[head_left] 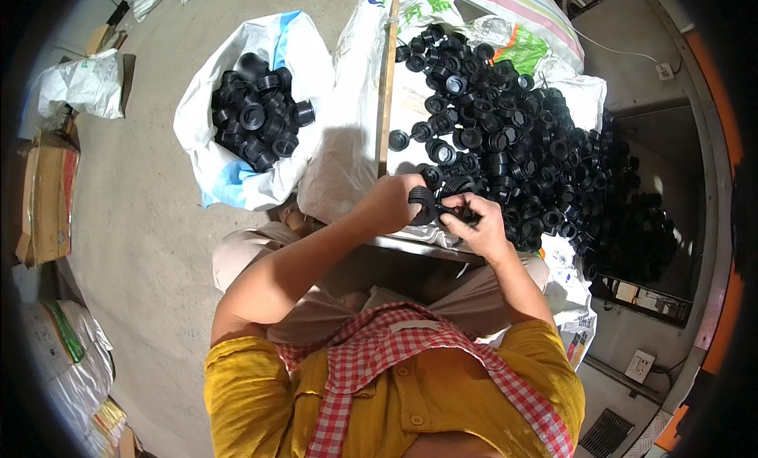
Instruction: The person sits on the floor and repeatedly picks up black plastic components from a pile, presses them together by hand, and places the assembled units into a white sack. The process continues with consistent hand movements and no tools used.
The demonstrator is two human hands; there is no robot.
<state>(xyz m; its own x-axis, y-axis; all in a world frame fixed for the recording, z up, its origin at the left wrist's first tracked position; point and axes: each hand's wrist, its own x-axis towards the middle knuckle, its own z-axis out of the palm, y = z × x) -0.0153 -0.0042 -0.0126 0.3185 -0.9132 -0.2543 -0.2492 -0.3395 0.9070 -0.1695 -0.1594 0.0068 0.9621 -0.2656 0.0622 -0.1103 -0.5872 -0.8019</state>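
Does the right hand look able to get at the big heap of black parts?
Probably yes: the right hand is right beside the heap, with nothing visibly between them, though it seems occupied with a black piece.

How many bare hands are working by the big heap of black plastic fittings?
2: the left hand grips a ribbed black ring; the right hand, beside it, pinches a black fitting partly hidden by its fingers. No other hand shows.

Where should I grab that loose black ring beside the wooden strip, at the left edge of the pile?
From above, I'd pinch the black ring by its near and far rims: the wooden strip sits close on its left, a neighbouring black piece on its right, while white surface shows nearer and farther.
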